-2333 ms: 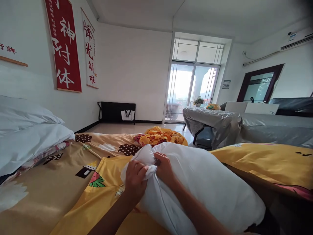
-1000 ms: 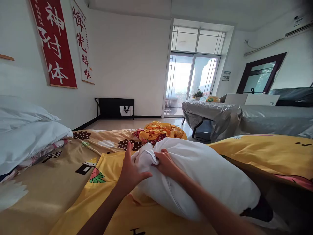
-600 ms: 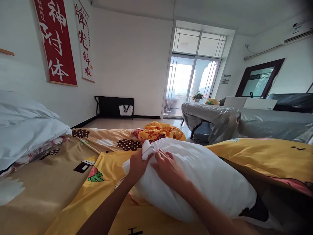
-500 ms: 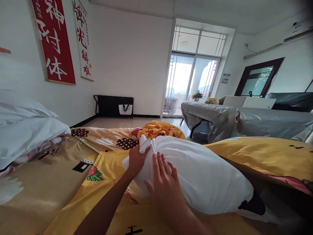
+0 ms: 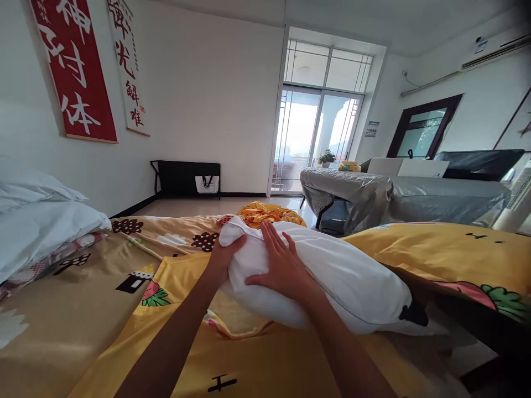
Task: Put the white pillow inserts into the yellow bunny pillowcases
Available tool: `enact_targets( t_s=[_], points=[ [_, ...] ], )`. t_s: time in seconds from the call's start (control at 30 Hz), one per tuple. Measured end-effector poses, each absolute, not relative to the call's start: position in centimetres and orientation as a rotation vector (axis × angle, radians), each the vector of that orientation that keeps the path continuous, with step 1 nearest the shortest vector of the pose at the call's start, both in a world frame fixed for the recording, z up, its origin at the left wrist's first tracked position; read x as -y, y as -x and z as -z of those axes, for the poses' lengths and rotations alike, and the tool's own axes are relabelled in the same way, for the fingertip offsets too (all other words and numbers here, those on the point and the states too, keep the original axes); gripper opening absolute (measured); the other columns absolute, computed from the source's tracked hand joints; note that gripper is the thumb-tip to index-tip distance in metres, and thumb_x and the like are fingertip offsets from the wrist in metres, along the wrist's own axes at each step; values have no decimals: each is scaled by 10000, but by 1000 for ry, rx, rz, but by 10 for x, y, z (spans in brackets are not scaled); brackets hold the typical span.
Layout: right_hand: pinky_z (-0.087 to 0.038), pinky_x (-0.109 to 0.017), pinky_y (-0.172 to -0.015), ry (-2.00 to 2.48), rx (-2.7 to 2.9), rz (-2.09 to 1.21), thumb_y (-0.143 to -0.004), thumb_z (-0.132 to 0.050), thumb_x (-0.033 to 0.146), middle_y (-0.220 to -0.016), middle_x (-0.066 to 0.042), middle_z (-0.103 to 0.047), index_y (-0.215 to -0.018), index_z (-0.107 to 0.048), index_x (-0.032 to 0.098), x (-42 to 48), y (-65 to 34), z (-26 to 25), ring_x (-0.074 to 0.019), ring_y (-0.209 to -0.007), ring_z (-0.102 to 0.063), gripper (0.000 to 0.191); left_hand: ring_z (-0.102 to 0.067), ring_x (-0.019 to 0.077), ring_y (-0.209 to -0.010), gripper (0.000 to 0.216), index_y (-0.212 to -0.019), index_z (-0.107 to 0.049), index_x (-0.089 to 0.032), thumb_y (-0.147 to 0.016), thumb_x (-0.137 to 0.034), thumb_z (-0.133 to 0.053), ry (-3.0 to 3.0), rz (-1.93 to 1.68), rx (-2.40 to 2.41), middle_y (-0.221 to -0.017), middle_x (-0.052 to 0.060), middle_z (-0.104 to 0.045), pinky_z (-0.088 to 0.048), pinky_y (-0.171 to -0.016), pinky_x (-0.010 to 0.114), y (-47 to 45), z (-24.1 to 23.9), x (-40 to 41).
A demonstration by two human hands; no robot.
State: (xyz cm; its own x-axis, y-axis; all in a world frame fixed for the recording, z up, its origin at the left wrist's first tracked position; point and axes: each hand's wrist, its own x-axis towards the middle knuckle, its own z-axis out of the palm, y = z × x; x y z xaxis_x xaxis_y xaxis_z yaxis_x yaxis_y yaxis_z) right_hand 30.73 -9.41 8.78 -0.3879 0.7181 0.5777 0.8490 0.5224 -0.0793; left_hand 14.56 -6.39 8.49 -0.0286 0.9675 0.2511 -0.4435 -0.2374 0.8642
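head view: pillow (image 5: 357, 271) runs rightward from left hand (image 5: 223, 258), which grips its end; right hand (image 5: 282, 268) spread open on it.

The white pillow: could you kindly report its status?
Left hand gripping left end; right hand spread on top. White pillow over yellow cloth. No obstruction visible.

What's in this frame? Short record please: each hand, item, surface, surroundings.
left hand: holds one end of the white pillow
right hand: spread open against the pillow
pillow: lies over yellow printed cloth
behind pillow: crumpled orange cloth
left side: white bedding
right side: yellow bedding
background: glass door
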Motion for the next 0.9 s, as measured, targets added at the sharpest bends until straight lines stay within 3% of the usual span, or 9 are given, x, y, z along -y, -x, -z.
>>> enact_targets(
  t_s=[0.13, 0.23, 0.4, 0.53, 0.63, 0.73, 0.8, 0.9],
  points=[
    [6, -473, -1136, 1182, 2332, 68, -532, -732, 656, -1553, -152, -140, -1491, 118, 200, 70, -321, -90, -263, -1434, -101, 1360, -643, 221, -744, 584, -862, -670, -125, -376, -371, -881, -1016, -1508, -691, -837, 76, -704, -523, -717, 373, -146, -76, 66],
    [-27, -471, -1135, 1103, 2376, -72, -535, -755, 603, -1501, -138, -308, -1502, -40, 228, 64, -324, -83, -272, -1386, -263, 1260, -623, 197, -690, 546, -782, -666, -117, -341, -349, -889, -1051, -1491, -724, -758, 52, -690, -510, -678, 344, -147, -71, 68],
    [-340, -418, -1008, 1136, 2315, -208, -577, -769, 554, -1198, -104, -618, -1307, -472, 208, 68, -319, -72, -286, -1133, -530, 860, -582, 152, -644, 421, -762, -686, -119, -480, -383, -852, -1129, -1524, -771, -712, 28, -669, -469, -607, 263, -146, -68, 72],
    [-429, -349, -878, 1065, 2284, -331, -784, -635, 474, -1117, -63, -658, -1197, -546, 220, 69, -313, -66, -236, -983, -584, 492, -536, 130, -597, 379, -741, -671, -120, -618, -466, -766, -1318, -1626, -906, -667, 13, -625, -429, -547, 232, -142, -71, 72],
    [-441, -303, -802, 993, 2286, -394, -853, -557, 422, -973, -32, -689, -1020, -619, 198, 66, -315, -63, -201, -850, -592, 286, -525, 136, -596, 378, -707, -647, -128, -663, -497, -717, -1531, -1536, -980, -644, 12, -599, -424, -544, 235, -130, -73, 66],
    [-429, -272, -718, 970, 2307, -387, -868, -523, 391, -833, -14, -682, -879, -641, 170, 61, -323, -68, -175, -739, -568, 250, -581, 182, -799, 381, -886, -632, -160, -723, -503, -647, -1710, -1533, -1055, -878, 49, -640, -470, -703, 273, -110, -60, 60],
    [-417, -267, -699, 976, 2324, -353, -855, -534, 373, -780, -8, -671, -842, -649, 161, 56, -329, -76, -174, -723, -561, 241, -575, 195, -927, 369, -998, -583, -180, -823, -494, -502, -1800, -1541, -1209, -1020, 72, -617, -462, -810, 306, -96, -38, 61],
    [-409, -274, -699, 1011, 2327, -273, -818, -575, 360, -756, -12, -669, -819, -662, 158, 42, -335, -92, -179, -711, -565, 220, -595, 204, -875, 288, -894, -594, -193, -867, -403, -399, -2000, -1244, -1329, -913, 71, -646, -470, -811, 336, -82, 9, 73]
  ],
)
